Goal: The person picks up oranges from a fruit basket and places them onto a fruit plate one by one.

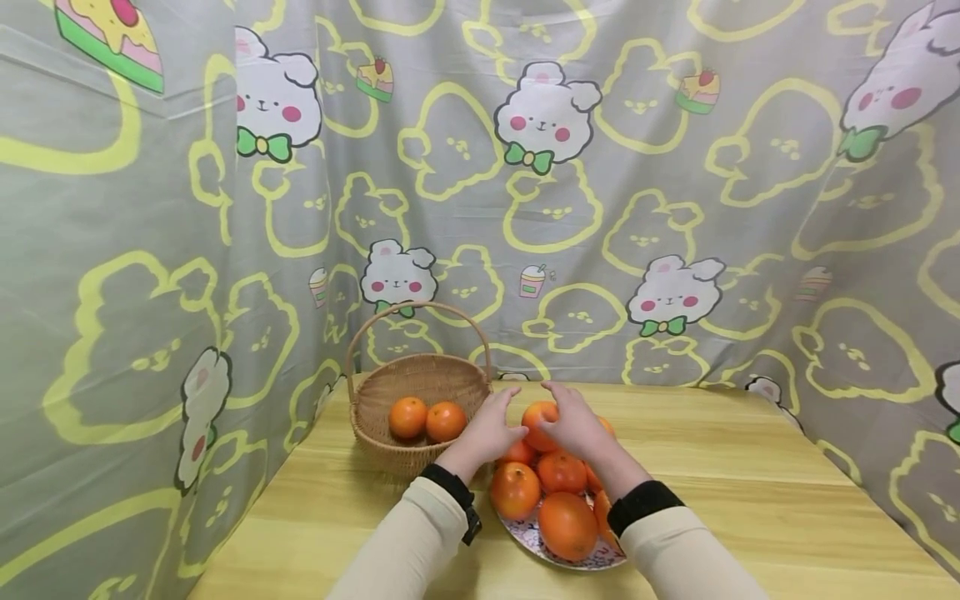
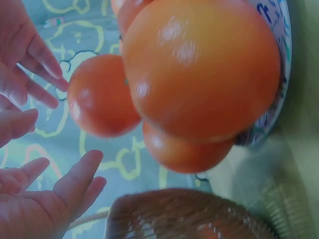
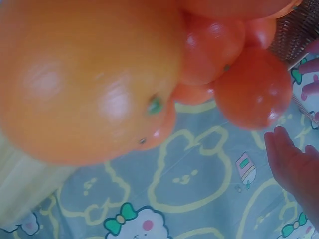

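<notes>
Several oranges are heaped on a patterned plate [image 1: 592,562], with one orange [image 1: 539,427] on top of the pile. My left hand [image 1: 489,429] is at the left of this top orange, thumb and fingers spread. On its other side is my right hand [image 1: 581,425], its fingers loosely bent. In the left wrist view a gap shows between the left hand [image 2: 65,199] and the top orange [image 2: 103,95]; whether the right fingertips touch it I cannot tell. A large orange [image 1: 567,527] lies at the plate's front.
Left of the plate stands a wicker basket [image 1: 420,371] with a tall arched handle, holding two oranges [image 1: 407,417]. Plate and basket are on a light wooden table [image 1: 742,483]. A patterned cloth curtain [image 1: 465,217] hangs behind and along both sides.
</notes>
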A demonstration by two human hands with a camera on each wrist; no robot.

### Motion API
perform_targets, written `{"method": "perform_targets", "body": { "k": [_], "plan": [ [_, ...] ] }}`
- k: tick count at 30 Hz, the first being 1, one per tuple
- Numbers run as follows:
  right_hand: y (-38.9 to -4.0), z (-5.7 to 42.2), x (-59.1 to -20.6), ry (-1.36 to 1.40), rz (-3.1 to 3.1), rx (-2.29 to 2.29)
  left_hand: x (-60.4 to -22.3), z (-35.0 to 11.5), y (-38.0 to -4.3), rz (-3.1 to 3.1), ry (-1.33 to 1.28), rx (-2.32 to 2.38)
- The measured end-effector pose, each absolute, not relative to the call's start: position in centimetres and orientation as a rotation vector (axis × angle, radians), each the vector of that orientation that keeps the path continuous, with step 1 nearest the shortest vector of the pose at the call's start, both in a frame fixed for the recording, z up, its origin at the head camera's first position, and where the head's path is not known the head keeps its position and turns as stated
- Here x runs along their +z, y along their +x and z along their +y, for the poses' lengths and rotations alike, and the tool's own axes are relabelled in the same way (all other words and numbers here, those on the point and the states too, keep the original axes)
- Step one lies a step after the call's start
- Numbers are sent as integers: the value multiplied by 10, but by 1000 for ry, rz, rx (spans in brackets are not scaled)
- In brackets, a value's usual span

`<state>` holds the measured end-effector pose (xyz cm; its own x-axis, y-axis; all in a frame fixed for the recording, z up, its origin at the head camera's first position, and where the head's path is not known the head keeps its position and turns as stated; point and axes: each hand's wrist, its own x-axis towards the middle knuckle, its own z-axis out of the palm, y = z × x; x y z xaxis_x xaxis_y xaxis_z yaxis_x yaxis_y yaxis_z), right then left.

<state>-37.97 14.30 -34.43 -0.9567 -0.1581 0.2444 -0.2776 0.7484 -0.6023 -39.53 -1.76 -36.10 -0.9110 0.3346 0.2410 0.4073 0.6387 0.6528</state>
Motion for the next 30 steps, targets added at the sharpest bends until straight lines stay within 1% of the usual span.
{"method": "perform_targets", "body": {
  "k": [15,23,30],
  "plan": [
    [-386,114,-340,502,-2719,1083,-348,-69,-402,-2669,-544,-1244],
    [-392,91,-336,562,-2718,1133,-345,-95,-408,-2672,-399,-1264],
    [-394,70,-334,608,-2732,1137,-355,-115,-426,-2727,-264,-1262]
  ]
}}
